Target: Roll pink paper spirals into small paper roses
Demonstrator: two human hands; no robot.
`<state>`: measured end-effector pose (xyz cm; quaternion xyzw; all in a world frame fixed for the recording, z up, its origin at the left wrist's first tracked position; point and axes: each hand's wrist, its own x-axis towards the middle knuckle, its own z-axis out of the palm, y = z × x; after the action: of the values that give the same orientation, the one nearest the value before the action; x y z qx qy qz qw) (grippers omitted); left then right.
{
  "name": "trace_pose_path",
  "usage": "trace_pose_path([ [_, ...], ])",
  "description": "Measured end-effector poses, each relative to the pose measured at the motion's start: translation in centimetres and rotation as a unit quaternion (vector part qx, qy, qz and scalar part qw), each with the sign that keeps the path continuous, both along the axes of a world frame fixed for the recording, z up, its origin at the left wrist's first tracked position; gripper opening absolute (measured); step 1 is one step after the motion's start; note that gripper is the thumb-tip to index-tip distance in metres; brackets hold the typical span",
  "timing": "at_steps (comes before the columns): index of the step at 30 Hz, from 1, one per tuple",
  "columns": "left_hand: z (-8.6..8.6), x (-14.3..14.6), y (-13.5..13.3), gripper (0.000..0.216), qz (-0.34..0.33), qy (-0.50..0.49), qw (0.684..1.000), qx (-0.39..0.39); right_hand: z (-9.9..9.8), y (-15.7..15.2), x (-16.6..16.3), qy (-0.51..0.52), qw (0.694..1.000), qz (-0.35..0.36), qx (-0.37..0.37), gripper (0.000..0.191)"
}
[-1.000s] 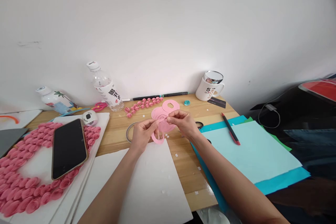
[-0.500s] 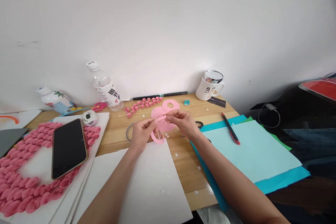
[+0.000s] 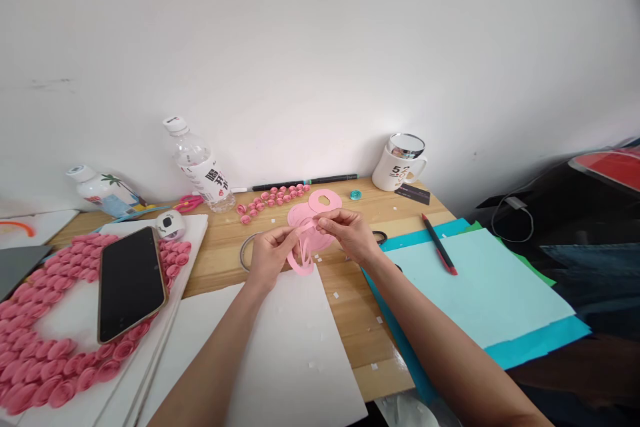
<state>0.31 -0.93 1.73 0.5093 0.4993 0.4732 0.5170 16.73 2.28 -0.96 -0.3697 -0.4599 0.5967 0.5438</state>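
Note:
A curling pink paper strip [image 3: 301,268] is pinched between my two hands above the desk, its loops hanging below the fingers. My left hand [image 3: 270,257] grips it from the left, thumb and fingers together. From the right, my right hand [image 3: 347,233] pinches the strip's upper part close to the left fingertips. Behind the hands lie pink paper discs [image 3: 297,213], and one pink paper ring [image 3: 325,201] with a hole. A roll of tape [image 3: 244,253] sits partly behind my left hand. Black scissor handles [image 3: 380,237] show beside my right wrist.
Small rolled pink paper flowers [image 3: 273,197] stand at the back, near a teal one [image 3: 355,195]. A bottle [image 3: 200,167], a mug [image 3: 397,163] and a phone [image 3: 133,283] stand or lie around. Light blue paper [image 3: 480,287] with a pen [image 3: 440,245] is at right; white paper [image 3: 290,360] lies in front.
The hanging loops of the pink paper strip have shifted and curl closer together under my fingers. Both hands stay in nearly the same place.

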Motion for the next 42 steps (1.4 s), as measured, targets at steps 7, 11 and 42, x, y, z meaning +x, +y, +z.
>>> trace_pose_path([
  [7, 0.12, 0.00, 0.01, 0.026, 0.006, -0.008, 1.000, -0.007, 0.15, -0.10, 0.12, 0.012, 1.000, 0.018, -0.014, 0.023],
  [11, -0.06, -0.05, 0.04, 0.024, 0.005, -0.004, 1.000, -0.011, 0.23, -0.11, 0.18, 0.021, 1.000, 0.012, -0.006, 0.019],
  [42, -0.19, -0.03, 0.01, 0.023, 0.002, 0.010, 1.000, -0.003, 0.23, -0.11, 0.09, 0.011, 1.000, 0.015, -0.010, 0.016],
])
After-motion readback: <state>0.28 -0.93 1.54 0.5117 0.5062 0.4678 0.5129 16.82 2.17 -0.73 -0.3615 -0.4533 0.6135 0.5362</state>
